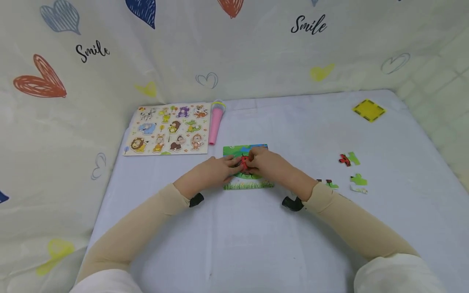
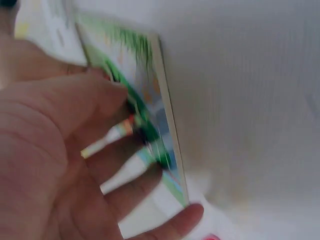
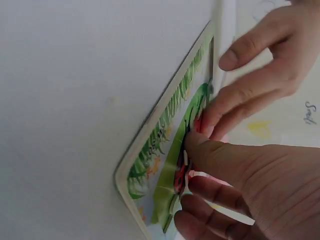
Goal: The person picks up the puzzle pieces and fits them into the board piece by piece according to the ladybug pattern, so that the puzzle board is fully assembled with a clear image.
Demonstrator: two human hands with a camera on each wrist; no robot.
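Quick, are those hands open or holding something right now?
Left hand: open, touching the puzzle board.
Right hand: closed, pinching a puzzle piece.

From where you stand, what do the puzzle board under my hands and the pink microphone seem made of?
The puzzle board seems wood or fibreboard, smoothly printed: its edge shows pale. The pink microphone is probably smooth plastic, judging by its handle's even colour.

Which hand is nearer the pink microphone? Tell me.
Left. In the head view, the left hand is just below the pink microphone, over the left side of the puzzle board; the right hand is farther right, over the board.
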